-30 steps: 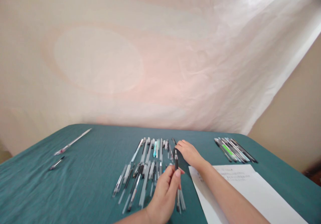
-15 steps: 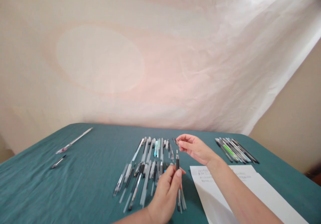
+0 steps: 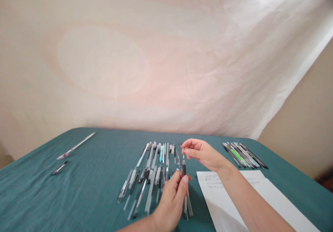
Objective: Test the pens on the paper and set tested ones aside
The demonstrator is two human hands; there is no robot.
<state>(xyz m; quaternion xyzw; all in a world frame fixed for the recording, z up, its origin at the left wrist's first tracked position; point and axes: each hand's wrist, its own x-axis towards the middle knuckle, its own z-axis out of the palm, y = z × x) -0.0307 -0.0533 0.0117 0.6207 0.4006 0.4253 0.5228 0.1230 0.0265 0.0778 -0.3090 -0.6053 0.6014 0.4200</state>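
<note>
Snugly, left fingers (image 3: 184,182) curl around a pen (image 3: 184,167).

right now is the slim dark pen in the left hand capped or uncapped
Uncapped: the slim dark pen shows its pale pointed tip bare, below the right hand.

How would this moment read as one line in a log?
left hand: holds dark pen, tip bare | right hand: pinches tiny part, unidentifiable, near that tip | sheet with writing: on green tablecloth
</note>
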